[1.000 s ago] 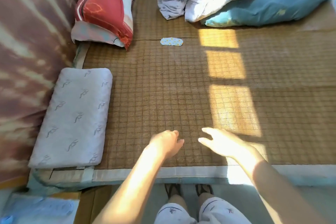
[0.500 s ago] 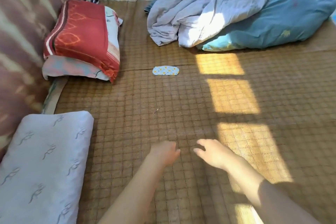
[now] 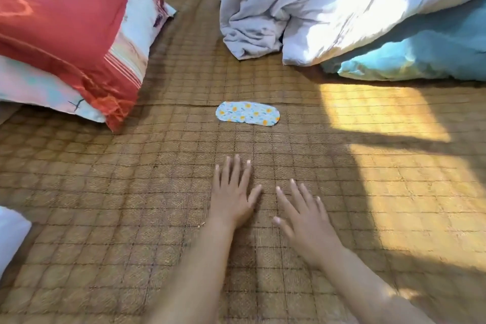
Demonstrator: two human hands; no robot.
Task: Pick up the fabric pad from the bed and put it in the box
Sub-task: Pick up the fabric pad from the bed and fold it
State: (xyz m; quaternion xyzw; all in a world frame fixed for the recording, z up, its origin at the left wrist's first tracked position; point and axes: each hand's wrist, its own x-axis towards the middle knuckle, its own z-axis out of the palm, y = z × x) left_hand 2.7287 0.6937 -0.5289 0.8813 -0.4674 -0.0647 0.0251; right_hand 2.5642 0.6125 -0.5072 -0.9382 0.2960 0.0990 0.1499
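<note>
A small oval fabric pad, pale blue with yellow and orange spots, lies flat on the woven bed mat near the middle of the view. My left hand is spread palm down just short of the pad, fingers apart and holding nothing. My right hand is beside it to the right, also spread and holding nothing. Neither hand touches the pad. No box is in view.
A red patterned pillow lies on a pale floral pillow at the left. A crumpled grey-white quilt and a teal duvet are heaped at the back right. A white pillow corner shows at the lower left.
The view has moved forward over the bed, so the pad is much nearer. Both hands have reached forward and spread their fingers flat toward the mat.
</note>
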